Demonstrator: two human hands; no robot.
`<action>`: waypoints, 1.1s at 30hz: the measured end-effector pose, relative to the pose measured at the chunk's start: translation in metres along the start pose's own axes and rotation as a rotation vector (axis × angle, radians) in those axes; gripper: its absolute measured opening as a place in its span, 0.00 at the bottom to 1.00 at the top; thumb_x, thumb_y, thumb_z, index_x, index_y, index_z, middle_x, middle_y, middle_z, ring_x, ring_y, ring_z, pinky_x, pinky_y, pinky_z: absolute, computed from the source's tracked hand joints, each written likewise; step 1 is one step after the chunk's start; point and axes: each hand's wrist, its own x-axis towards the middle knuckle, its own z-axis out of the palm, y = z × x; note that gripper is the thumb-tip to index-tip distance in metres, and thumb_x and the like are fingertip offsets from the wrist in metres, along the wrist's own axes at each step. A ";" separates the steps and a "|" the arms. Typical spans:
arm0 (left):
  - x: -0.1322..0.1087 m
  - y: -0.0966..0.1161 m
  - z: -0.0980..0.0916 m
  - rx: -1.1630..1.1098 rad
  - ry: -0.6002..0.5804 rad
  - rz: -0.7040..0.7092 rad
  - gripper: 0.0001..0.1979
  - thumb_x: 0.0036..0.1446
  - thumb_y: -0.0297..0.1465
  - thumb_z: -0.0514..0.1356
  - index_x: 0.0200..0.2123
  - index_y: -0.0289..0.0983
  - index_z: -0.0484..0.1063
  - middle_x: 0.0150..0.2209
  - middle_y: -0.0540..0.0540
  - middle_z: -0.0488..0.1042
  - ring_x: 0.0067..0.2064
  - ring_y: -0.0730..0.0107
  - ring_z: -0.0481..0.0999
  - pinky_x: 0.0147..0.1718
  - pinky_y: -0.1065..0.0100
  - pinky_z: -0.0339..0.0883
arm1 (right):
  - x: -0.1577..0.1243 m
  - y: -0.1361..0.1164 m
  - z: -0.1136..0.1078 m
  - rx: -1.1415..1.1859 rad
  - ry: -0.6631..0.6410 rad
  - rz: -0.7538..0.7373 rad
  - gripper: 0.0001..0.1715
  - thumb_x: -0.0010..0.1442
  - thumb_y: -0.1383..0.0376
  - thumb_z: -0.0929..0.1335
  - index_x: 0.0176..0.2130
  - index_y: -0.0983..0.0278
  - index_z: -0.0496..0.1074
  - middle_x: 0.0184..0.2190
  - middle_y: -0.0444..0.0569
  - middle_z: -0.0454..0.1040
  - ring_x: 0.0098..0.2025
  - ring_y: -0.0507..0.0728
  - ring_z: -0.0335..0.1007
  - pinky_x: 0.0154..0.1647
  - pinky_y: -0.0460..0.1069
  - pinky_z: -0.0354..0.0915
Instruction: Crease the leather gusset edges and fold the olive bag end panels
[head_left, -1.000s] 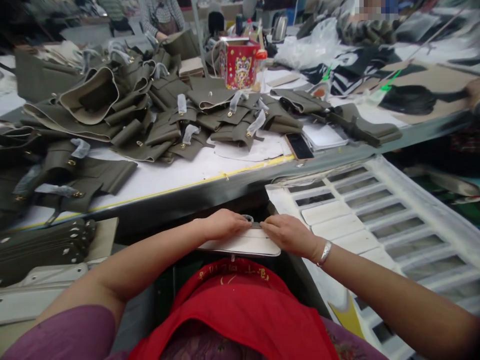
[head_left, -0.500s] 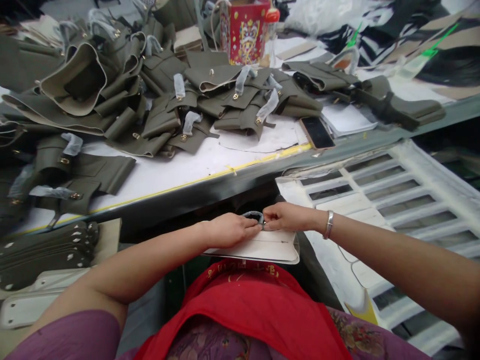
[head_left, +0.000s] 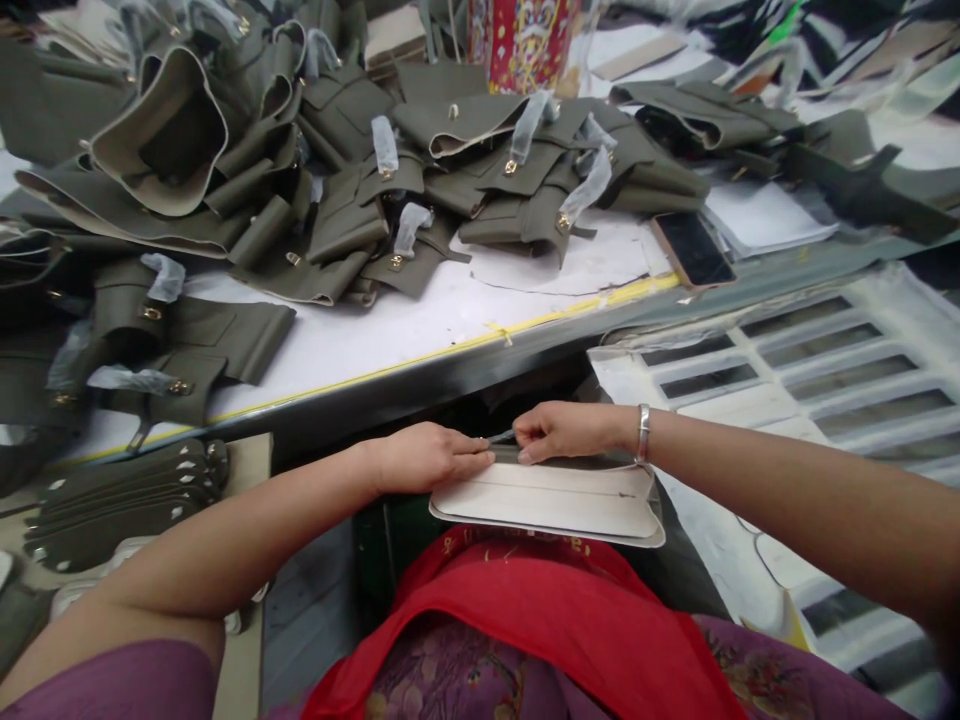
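Note:
A bag piece with a cream inner face (head_left: pixel 544 500) rests at my lap, its dark green edge along the far side. My left hand (head_left: pixel 427 457) lies on its upper left part, fingers together and pressing near the edge. Bent into a pinch, my right hand (head_left: pixel 559 430) grips a thin grey strap (head_left: pixel 502 437) at that far edge. The fingertips of the two hands are a short way apart. What lies beneath my left fingers is hidden.
Many dark green bag pieces (head_left: pixel 337 215) cover the white table (head_left: pixel 360 335), with a phone (head_left: pixel 694 250) near its edge. A white slatted rack (head_left: pixel 780 370) stands right. Stacked green parts (head_left: pixel 135 500) lie left. A red patterned box (head_left: pixel 521 45) stands behind.
My hands have moved apart, and the clear-wrapped loop between them now looks like a pulled, flatter strap. More of the cream face shows. The camera view has shifted.

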 end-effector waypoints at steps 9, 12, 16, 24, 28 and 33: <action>-0.023 0.006 0.009 0.159 0.098 -0.040 0.19 0.61 0.27 0.49 0.56 0.33 0.62 0.48 0.37 0.72 0.45 0.63 0.75 0.42 0.67 0.69 | 0.047 -0.035 0.007 -0.143 0.028 -0.055 0.14 0.54 0.59 0.66 0.24 0.64 0.60 0.20 0.39 0.58 0.24 0.48 0.50 0.24 0.45 0.46; -0.021 0.014 0.016 0.191 0.094 -0.113 0.20 0.60 0.26 0.49 0.55 0.30 0.62 0.54 0.33 0.68 0.49 0.59 0.73 0.46 0.64 0.69 | 0.025 -0.028 0.008 -0.109 0.062 -0.007 0.13 0.54 0.59 0.66 0.26 0.64 0.60 0.20 0.39 0.58 0.24 0.49 0.51 0.24 0.45 0.46; -0.023 0.021 0.021 0.216 0.111 -0.208 0.20 0.62 0.28 0.48 0.57 0.32 0.62 0.57 0.34 0.65 0.51 0.61 0.72 0.47 0.63 0.68 | -0.017 -0.005 0.009 -0.053 0.123 0.115 0.14 0.53 0.58 0.65 0.25 0.64 0.60 0.20 0.39 0.58 0.24 0.49 0.51 0.24 0.45 0.48; -0.006 0.066 0.021 0.247 0.329 -0.352 0.18 0.61 0.32 0.53 0.53 0.36 0.66 0.59 0.41 0.63 0.60 0.57 0.62 0.58 0.54 0.55 | -0.100 -0.015 0.062 -0.230 0.715 0.130 0.09 0.56 0.61 0.66 0.35 0.63 0.69 0.31 0.45 0.72 0.34 0.53 0.66 0.34 0.46 0.60; 0.037 0.104 0.048 0.113 0.535 -0.304 0.20 0.59 0.35 0.55 0.53 0.31 0.66 0.55 0.37 0.68 0.55 0.60 0.68 0.54 0.60 0.62 | -0.131 -0.010 0.125 -0.436 0.941 0.031 0.16 0.57 0.60 0.68 0.45 0.63 0.67 0.44 0.51 0.73 0.47 0.58 0.67 0.52 0.54 0.59; 0.075 0.124 0.076 0.168 0.687 -0.265 0.08 0.60 0.30 0.54 0.35 0.36 0.73 0.46 0.44 0.75 0.48 0.62 0.72 0.49 0.59 0.66 | -0.126 0.014 0.171 -0.623 1.141 -0.042 0.06 0.61 0.66 0.65 0.40 0.61 0.70 0.42 0.48 0.75 0.49 0.56 0.68 0.60 0.60 0.50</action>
